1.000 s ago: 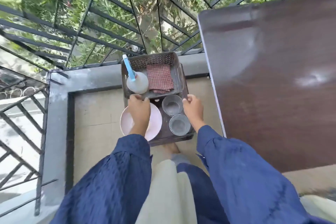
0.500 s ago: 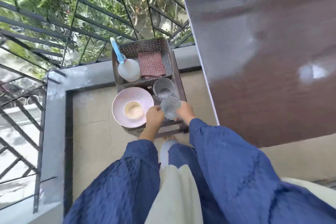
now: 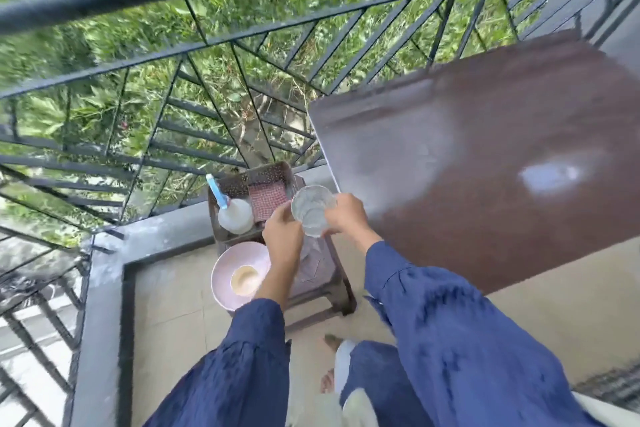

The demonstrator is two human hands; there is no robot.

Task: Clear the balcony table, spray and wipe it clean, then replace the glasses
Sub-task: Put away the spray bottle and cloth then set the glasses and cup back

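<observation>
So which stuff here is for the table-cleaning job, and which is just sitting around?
For the job:
- two glasses, held between left hand and right hand
- brown table
- spray bottle
- checked cloth

Just there:
- pink plate with small bowl
- stool
- railing

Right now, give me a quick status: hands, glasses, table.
Left hand and right hand holding the glasses above the stool. Table bare. Nothing in the way.

The glasses (image 3: pixel 312 210) blur together between both hands, their count unclear. The left hand (image 3: pixel 282 237) hides part of the pink plate (image 3: pixel 225 274). The surface (image 3: pixel 485 156) runs off the right edge.
</observation>
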